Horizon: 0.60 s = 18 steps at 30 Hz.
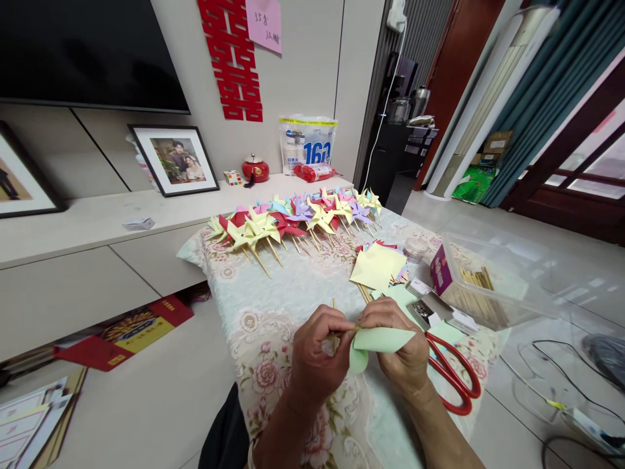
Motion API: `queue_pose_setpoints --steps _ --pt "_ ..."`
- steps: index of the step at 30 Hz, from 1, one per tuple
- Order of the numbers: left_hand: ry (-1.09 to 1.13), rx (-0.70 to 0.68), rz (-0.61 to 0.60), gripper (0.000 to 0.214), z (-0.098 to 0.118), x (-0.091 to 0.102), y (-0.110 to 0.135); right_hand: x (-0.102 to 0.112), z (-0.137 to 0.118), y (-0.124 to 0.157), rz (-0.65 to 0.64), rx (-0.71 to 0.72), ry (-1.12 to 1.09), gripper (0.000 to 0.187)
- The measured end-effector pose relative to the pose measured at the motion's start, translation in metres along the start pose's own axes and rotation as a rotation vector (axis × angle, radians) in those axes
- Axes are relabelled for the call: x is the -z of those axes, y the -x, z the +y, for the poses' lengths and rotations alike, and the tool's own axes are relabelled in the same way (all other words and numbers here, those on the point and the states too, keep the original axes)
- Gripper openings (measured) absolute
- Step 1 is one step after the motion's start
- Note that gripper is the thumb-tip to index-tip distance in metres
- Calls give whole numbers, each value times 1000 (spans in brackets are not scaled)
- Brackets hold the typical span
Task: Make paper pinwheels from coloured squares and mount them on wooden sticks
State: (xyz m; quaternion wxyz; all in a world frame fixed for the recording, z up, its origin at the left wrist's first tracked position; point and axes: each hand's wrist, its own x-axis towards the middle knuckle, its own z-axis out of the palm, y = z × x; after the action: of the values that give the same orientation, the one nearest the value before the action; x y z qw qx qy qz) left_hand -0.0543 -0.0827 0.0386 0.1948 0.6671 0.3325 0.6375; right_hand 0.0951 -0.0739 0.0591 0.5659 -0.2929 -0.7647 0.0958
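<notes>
Both of my hands meet over the near part of the cloth-covered table. Between the fingers of my left hand (322,352), closed in a pinch, part of a thin wooden stick (336,335) shows. My right hand (401,342) is closed on a pale green paper pinwheel (383,339) with curled blades. The fingertips of both hands touch at its centre, and they hide the joint between stick and paper. Close to my right wrist lie red-handled scissors (454,374). An open small box of metal pins (424,311) sits just beyond that hand.
Several finished pinwheels (293,221) lie in rows at the table's far side. Yellow paper squares (378,264) are stacked nearer. A clear plastic tub (488,296) of wooden sticks stands at the right edge. A cabinet (97,231) borders the table; cables (561,365) lie on the floor.
</notes>
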Motion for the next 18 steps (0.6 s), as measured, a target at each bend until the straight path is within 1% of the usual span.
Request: queue_pose_setpoints --steps 5,8,10,11,13,15,17,18 --pt "-9 -22 -11 13 2 -1 0 1 2 2 -18 -8 6 22" --pt "2 -27 -22 16 3 0 -1 2 4 3 -30 -29 21 19" --pt "12 3 -42 19 2 -1 -1 3 7 3 -29 -65 33 16" --pt "18 39 -53 19 1 -2 -1 3 8 4 -26 -88 36 15" --pt "50 165 -63 17 -2 -5 1 1 13 5 -13 -141 29 13" --pt "142 343 -56 13 -6 -10 3 0 18 7 12 -213 8 10" --pt "299 546 -47 9 -10 -15 3 -2 23 10 39 -316 -11 6" --pt "386 645 -41 9 -11 -17 2 -3 26 12 47 -375 -28 9"
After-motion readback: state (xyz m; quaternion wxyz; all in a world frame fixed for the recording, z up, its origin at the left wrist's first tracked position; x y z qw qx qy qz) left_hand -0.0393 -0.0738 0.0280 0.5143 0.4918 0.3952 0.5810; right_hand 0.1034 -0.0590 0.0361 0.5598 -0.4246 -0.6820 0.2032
